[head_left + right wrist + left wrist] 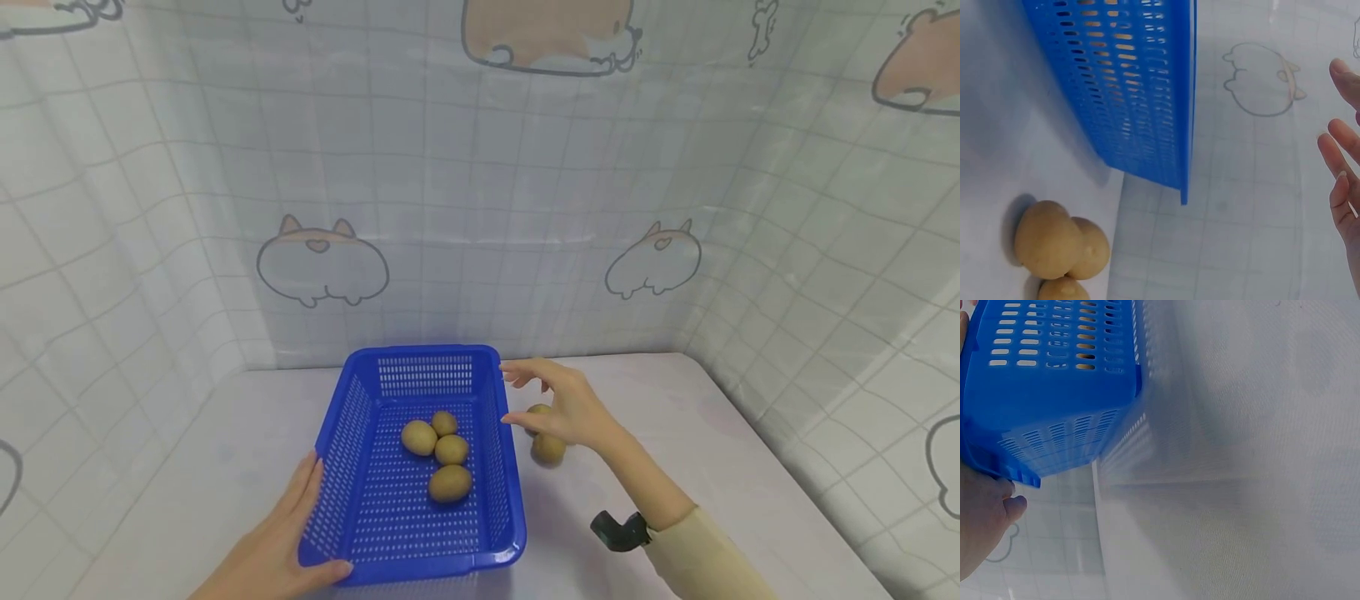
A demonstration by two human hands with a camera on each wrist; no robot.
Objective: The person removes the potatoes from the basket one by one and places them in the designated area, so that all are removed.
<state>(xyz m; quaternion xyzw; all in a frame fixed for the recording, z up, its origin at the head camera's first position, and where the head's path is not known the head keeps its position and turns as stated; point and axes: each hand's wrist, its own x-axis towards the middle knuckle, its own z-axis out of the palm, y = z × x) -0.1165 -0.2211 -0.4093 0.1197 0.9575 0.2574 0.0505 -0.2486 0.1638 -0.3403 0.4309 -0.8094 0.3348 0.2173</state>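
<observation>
A blue plastic basket with slotted walls holds several potatoes on its floor. At its near left corner, my left hand holds the rim, fingers along the left side and thumb on the front edge. The left wrist view shows the thumb by the basket corner. My right hand is beside the right rim with nothing in it, thumb and fingers spread apart. Behind and below that hand lie more potatoes on the table; the right wrist view shows three potatoes grouped together.
The white table extends to both sides of the basket. A pale gridded curtain with cartoon animals surrounds the table at the back and sides. A dark curved device is strapped at the right wrist, by a beige sleeve.
</observation>
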